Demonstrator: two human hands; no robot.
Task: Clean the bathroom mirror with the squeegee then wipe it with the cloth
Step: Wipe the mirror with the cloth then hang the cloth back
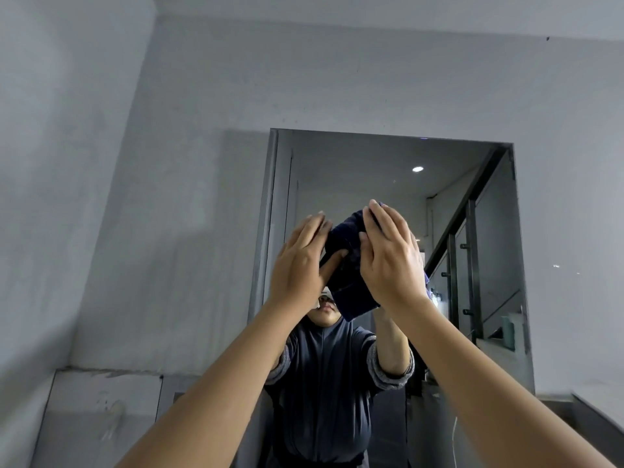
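Note:
The bathroom mirror [378,170] is a tall frameless rectangle on the pale wall straight ahead. A dark navy cloth [347,275] is bunched up in front of its middle, raised between both hands. My left hand [300,261] holds the cloth's left side, thumb under the fabric and fingers extended. My right hand [391,255] grips the right side with fingers curled over the top. Whether the cloth touches the glass I cannot tell. No squeegee is in view. The mirror shows a person in a dark top with arms raised.
Pale walls surround the mirror, with a corner at the left. A grey ledge or panel [108,407] sits low on the left, and a countertop edge [594,413] runs at the lower right. Reflected in the glass are a railing and a ceiling light.

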